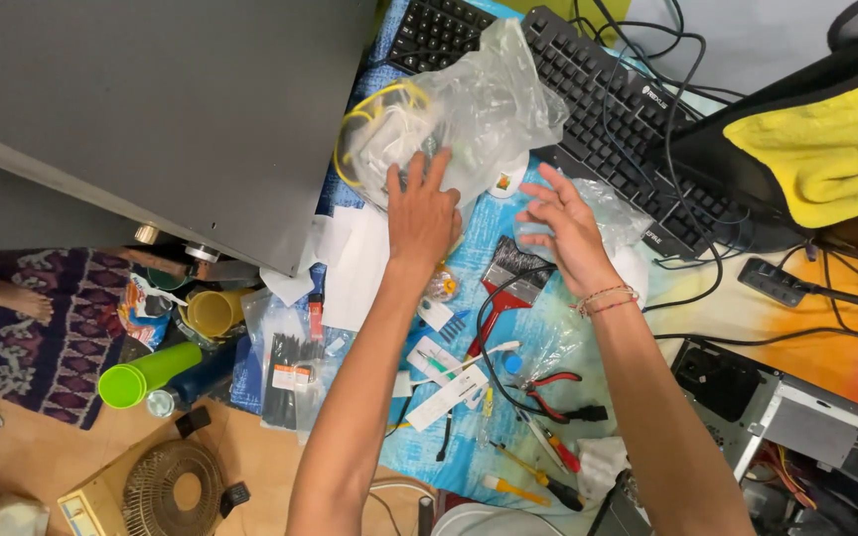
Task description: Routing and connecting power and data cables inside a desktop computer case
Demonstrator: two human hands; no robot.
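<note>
My left hand (pixel 421 208) rests palm down on a clear plastic bag (pixel 469 104) that holds white parts and a coil of yellow cable. My right hand (pixel 566 223) hovers just to the right with fingers spread, over a smaller clear bag (pixel 613 213); whether it touches it is unclear. Below the hands lie a red-handled paintbrush (pixel 508 283), red-handled pliers (pixel 553 389), a black cable and small screwdrivers (pixel 558 452) on a blue patterned cloth.
Two black keyboards (pixel 628 109) sit behind the bags with tangled black cables. A grey panel (pixel 171 109) covers the upper left. Green and yellow cups (pixel 151 372), bagged black cable ties (pixel 290 377) and a small fan (pixel 176 491) lie left; an open computer case (pixel 796 427) sits lower right.
</note>
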